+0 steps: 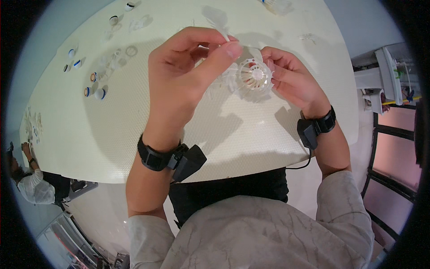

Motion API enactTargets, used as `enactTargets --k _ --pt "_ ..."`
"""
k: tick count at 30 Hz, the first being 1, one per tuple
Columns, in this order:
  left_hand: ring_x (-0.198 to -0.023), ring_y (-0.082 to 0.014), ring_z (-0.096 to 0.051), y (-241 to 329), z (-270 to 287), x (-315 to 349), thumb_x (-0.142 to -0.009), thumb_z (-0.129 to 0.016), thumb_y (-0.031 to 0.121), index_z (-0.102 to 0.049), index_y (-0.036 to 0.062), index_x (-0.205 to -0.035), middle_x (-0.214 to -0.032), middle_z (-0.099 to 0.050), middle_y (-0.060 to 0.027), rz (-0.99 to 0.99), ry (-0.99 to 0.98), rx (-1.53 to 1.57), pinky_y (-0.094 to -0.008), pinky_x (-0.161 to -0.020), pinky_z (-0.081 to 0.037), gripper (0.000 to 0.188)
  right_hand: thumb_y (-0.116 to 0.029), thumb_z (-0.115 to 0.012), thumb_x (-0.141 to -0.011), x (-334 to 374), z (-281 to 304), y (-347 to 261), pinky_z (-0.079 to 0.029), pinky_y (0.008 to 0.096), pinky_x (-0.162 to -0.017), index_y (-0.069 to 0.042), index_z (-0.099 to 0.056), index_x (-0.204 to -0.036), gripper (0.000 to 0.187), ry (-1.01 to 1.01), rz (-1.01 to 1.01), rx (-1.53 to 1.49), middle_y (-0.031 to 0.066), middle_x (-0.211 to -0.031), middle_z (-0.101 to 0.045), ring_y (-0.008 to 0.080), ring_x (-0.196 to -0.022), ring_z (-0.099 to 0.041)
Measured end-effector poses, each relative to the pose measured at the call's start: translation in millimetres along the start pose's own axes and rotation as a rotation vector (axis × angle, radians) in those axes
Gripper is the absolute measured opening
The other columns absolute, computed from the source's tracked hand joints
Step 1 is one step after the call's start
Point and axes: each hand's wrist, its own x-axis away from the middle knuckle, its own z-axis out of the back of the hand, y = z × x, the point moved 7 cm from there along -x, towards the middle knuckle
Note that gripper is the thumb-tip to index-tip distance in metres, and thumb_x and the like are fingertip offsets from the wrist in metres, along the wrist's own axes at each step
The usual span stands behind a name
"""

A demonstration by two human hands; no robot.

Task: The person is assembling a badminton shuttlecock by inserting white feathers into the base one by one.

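Observation:
My left hand [188, 67] pinches the quill of a white feather [216, 19] between thumb and forefinger, the vane pointing up and away from me. Just to its right, my right hand [295, 78] grips the rim of a partly feathered shuttlecock skirt [256, 75]. That skirt is a round white ribbed frame with a ring of small holes at its middle and translucent pieces around it. The feather is apart from the frame. The fingertips of my right hand are partly hidden behind the skirt.
Several cork shuttlecock bases [99, 93] with coloured bands lie on the white table [121, 152] at left, beside clear rings [131, 50]. A shuttlecock [278, 5] lies at the far edge, and thin white pieces [307, 36] at far right. Another person [38, 184] sits at far left.

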Motion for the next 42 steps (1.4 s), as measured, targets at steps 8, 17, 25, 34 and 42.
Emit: enactTargets --k 8,17,25,34,42 --pt "-0.088 -0.0103 -0.068 -4.7 -2.6 0.9 -0.087 -0.082 0.006 -0.073 0.002 -0.104 -0.096 -0.074 -0.0033 0.071 -0.005 0.0 -0.0255 -0.081 -0.053 0.019 -0.026 -0.062 -0.107 2.9 1.2 -1.7 -0.057 0.0319 -0.077 -0.001 -0.065 -0.124 0.031 0.037 -0.007 -0.005 0.0067 -0.104 -0.07 0.0177 -0.083 -0.068" --pt "-0.087 -0.0101 -0.067 -0.9 -6.9 5.8 -0.09 -0.078 0.011 -0.074 0.0034 -0.103 -0.094 -0.073 -0.0021 0.185 -0.027 -0.028 -0.026 -0.08 -0.051 0.016 -0.024 -0.062 -0.106 1.1 1.8 1.5 -0.056 0.0303 -0.078 0.0 -0.064 -0.125 0.031 0.017 -0.018 0.044 0.0078 -0.102 -0.07 0.0167 -0.082 -0.068" --pt "-0.085 -0.0107 -0.066 -4.3 -6.1 3.0 -0.089 -0.077 0.017 -0.073 0.0052 -0.095 -0.092 -0.074 -0.0014 0.092 -0.082 -0.196 -0.0271 -0.08 -0.047 0.014 -0.025 -0.06 -0.107 1.1 1.3 1.9 -0.057 0.03 -0.078 0.0 -0.064 -0.125 0.032 0.01 -0.015 0.082 0.0079 -0.102 -0.07 0.0161 -0.083 -0.067" --pt "-0.088 -0.0128 -0.067 -3.5 -4.4 4.3 -0.09 -0.075 0.014 -0.07 0.0026 -0.096 -0.094 -0.075 -0.0057 0.155 -0.047 -0.128 -0.0279 -0.085 -0.051 0.014 -0.023 -0.058 -0.108 2.9 0.4 -2.1 -0.057 0.0317 -0.079 0.0 -0.063 -0.127 0.03 0.006 -0.012 0.058 0.0088 -0.11 -0.069 0.0168 -0.086 -0.067" --pt "-0.099 -0.0183 -0.071 -5.3 -1.6 5.2 -0.091 -0.072 0.012 -0.071 0.0016 -0.103 -0.102 -0.077 -0.01 0.214 -0.071 -0.179 -0.031 -0.095 -0.052 0.016 -0.023 -0.059 -0.108 3.3 0.1 -0.7 -0.056 0.0319 -0.078 0.0 -0.063 -0.126 0.029 -0.002 -0.015 0.077 0.0089 -0.109 -0.069 0.0173 -0.085 -0.067"
